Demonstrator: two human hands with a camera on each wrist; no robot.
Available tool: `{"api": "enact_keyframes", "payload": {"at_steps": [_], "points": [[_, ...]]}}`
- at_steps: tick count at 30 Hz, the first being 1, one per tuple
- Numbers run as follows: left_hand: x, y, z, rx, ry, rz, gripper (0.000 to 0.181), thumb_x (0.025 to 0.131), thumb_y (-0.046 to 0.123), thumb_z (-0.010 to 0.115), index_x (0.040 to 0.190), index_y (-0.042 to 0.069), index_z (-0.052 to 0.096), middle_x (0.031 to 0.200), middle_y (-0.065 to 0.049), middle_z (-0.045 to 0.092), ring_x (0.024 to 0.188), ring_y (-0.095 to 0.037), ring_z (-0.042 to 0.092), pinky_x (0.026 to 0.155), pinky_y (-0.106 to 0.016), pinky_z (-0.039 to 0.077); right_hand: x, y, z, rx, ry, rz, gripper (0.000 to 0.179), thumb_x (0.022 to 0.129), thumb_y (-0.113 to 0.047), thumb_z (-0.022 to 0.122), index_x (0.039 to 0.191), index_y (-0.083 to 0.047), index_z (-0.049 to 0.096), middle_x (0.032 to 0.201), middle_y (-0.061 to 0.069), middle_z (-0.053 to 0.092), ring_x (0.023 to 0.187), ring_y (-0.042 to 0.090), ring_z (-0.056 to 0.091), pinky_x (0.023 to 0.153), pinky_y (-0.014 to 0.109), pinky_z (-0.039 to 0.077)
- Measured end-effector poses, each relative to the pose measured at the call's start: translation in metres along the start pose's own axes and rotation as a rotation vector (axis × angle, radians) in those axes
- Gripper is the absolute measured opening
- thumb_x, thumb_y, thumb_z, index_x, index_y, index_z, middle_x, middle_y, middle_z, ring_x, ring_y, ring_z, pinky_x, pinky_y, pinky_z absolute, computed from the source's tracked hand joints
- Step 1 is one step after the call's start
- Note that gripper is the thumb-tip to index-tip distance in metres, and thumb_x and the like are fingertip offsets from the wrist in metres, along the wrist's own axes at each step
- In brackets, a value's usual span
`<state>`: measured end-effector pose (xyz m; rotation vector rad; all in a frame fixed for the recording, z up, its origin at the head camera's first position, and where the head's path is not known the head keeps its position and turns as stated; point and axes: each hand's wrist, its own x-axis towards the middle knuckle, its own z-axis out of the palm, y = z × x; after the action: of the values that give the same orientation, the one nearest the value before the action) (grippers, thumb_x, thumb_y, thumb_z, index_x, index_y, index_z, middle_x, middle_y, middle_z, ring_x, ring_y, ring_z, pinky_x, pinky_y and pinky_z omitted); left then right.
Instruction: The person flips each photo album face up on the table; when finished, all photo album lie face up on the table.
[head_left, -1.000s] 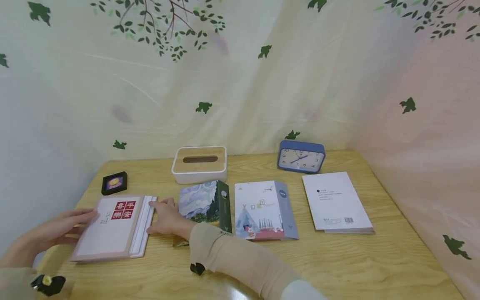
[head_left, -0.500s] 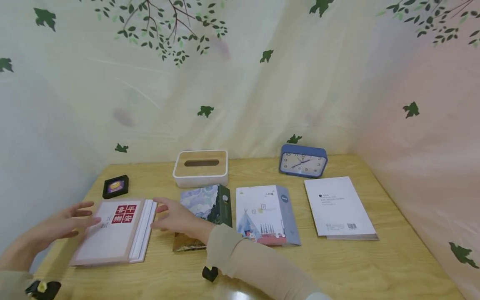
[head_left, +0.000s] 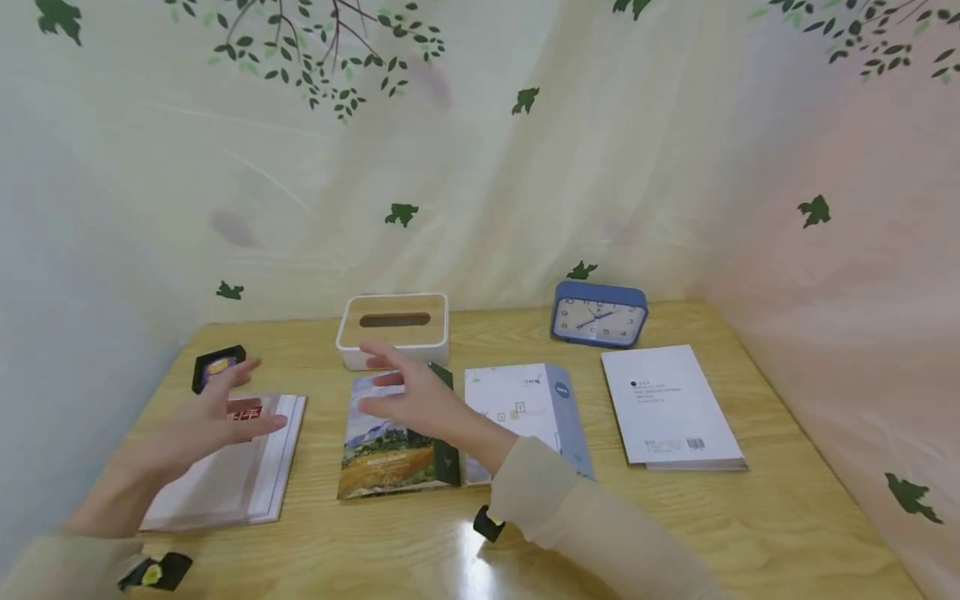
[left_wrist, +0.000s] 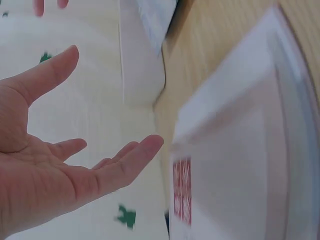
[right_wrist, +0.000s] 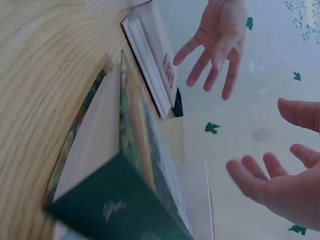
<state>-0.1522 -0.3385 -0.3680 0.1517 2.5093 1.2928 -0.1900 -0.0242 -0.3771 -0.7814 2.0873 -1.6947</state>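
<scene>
Above the white book with red square characters [head_left: 202, 492] hovers my left hand [head_left: 198, 425], fingers spread and holding nothing. The left wrist view shows a gap between that hand [left_wrist: 65, 175] and the white book [left_wrist: 225, 170]. My right hand [head_left: 412, 396] hangs over the landscape-painting book with a dark green flap [head_left: 390, 458], its fingers apart and nothing in them. In the right wrist view the painting-covered book [right_wrist: 125, 195] lies below and beside the right hand [right_wrist: 285, 185], its cover slightly raised. Part of a pale book with a tent picture [head_left: 510, 392] is hidden behind the right forearm.
Along the back of the wooden table [head_left: 510, 329] stand a tissue box with a wooden lid [head_left: 393, 333] and a blue clock [head_left: 600, 315]. A small black frame [head_left: 217, 367] sits behind the white book. Another white book [head_left: 671, 408] lies at the right.
Both hands have lifted away from the white book's sides. The left hand has moved right over its cover; the right hand has moved right and up over the painting-covered book.
</scene>
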Motion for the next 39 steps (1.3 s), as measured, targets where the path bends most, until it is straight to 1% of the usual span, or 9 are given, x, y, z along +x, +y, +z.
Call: {"api": "enact_keyframes", "payload": {"at_steps": [5, 9, 12, 15, 22, 25, 29, 34, 39], "points": [[0.009, 0.01, 0.036, -0.054, -0.05, 0.021, 0.105, 0.094, 0.026, 0.075, 0.163, 0.012, -0.002, 0.16, -0.036, 0.001, 0.138, -0.059, 0.027, 0.1, -0.07, 0.041, -0.019, 0.007, -0.02, -0.089, 0.042, -0.018, 0.073, 0.097, -0.024, 0.072, 0.159, -0.028, 0.034, 0.161, 0.002, 0.033, 0.141, 0.029, 0.041, 0.11, 0.052, 0.042], [0.019, 0.011, 0.063, -0.109, -0.091, -0.004, 0.104, 0.092, 0.027, 0.077, 0.164, 0.016, 0.002, 0.162, -0.029, 0.001, 0.141, -0.055, 0.027, 0.102, -0.065, 0.043, -0.03, 0.024, -0.032, -0.164, 0.049, -0.016, 0.076, 0.096, -0.025, 0.073, 0.16, -0.022, 0.032, 0.164, 0.004, 0.026, 0.146, 0.035, 0.032, 0.111, 0.058, 0.039], [0.027, 0.009, 0.077, -0.153, -0.11, -0.002, 0.103, 0.092, 0.027, 0.078, 0.164, 0.017, 0.005, 0.163, -0.026, 0.003, 0.141, -0.052, 0.028, 0.103, -0.062, 0.043, -0.036, 0.037, -0.039, -0.239, 0.045, -0.018, 0.077, 0.096, -0.024, 0.073, 0.16, -0.02, 0.032, 0.165, 0.007, 0.023, 0.149, 0.033, 0.027, 0.113, 0.06, 0.034], [0.034, 0.007, 0.088, -0.182, -0.114, -0.006, 0.105, 0.09, 0.026, 0.08, 0.164, 0.017, 0.006, 0.162, -0.026, 0.006, 0.141, -0.05, 0.031, 0.104, -0.06, 0.044, -0.042, 0.045, -0.045, -0.254, 0.05, 0.02, 0.077, 0.096, -0.025, 0.074, 0.16, -0.021, 0.031, 0.166, 0.009, 0.021, 0.149, 0.033, 0.025, 0.114, 0.061, 0.031], [0.032, 0.005, 0.092, -0.274, -0.126, -0.054, 0.108, 0.088, 0.019, 0.081, 0.163, 0.014, 0.004, 0.162, -0.028, 0.009, 0.14, -0.052, 0.03, 0.094, -0.049, 0.055, -0.05, 0.048, -0.042, -0.109, 0.079, 0.142, 0.077, 0.096, -0.025, 0.074, 0.16, -0.023, 0.032, 0.166, 0.007, 0.021, 0.147, 0.041, 0.028, 0.111, 0.066, 0.033], [0.03, 0.003, 0.091, -0.254, -0.106, -0.065, 0.109, 0.087, 0.018, 0.083, 0.163, 0.011, 0.005, 0.16, -0.028, 0.017, 0.131, -0.046, 0.044, 0.09, -0.045, 0.055, -0.048, 0.049, -0.038, -0.076, 0.061, 0.176, 0.077, 0.096, -0.024, 0.074, 0.16, -0.022, 0.032, 0.166, 0.01, 0.021, 0.148, 0.042, 0.027, 0.112, 0.065, 0.031], [0.031, 0.001, 0.096, -0.271, -0.108, -0.068, 0.11, 0.086, 0.013, 0.083, 0.162, 0.004, 0.004, 0.155, -0.031, 0.024, 0.112, -0.033, 0.056, 0.078, -0.04, 0.058, -0.046, 0.051, -0.036, -0.094, 0.028, 0.231, 0.079, 0.096, -0.026, 0.074, 0.161, -0.02, 0.029, 0.166, 0.014, 0.02, 0.149, 0.04, 0.024, 0.113, 0.062, 0.032], [0.035, -0.001, 0.099, -0.259, -0.117, -0.074, 0.108, 0.085, 0.01, 0.083, 0.16, -0.004, 0.007, 0.144, -0.032, 0.034, 0.097, -0.027, 0.062, 0.07, -0.043, 0.061, -0.04, 0.051, -0.034, -0.059, -0.003, 0.315, 0.085, 0.095, -0.024, 0.075, 0.162, -0.016, 0.025, 0.162, 0.017, 0.03, 0.148, 0.038, 0.027, 0.114, 0.057, 0.035], [0.038, -0.003, 0.098, -0.204, -0.09, -0.088, 0.102, 0.085, 0.009, 0.084, 0.158, -0.006, 0.015, 0.138, -0.03, 0.039, 0.093, -0.026, 0.062, 0.066, -0.042, 0.061, -0.035, 0.052, -0.035, 0.023, -0.003, 0.424, 0.086, 0.095, -0.023, 0.075, 0.162, -0.014, 0.023, 0.163, 0.016, 0.029, 0.149, 0.036, 0.028, 0.116, 0.05, 0.033]]}}
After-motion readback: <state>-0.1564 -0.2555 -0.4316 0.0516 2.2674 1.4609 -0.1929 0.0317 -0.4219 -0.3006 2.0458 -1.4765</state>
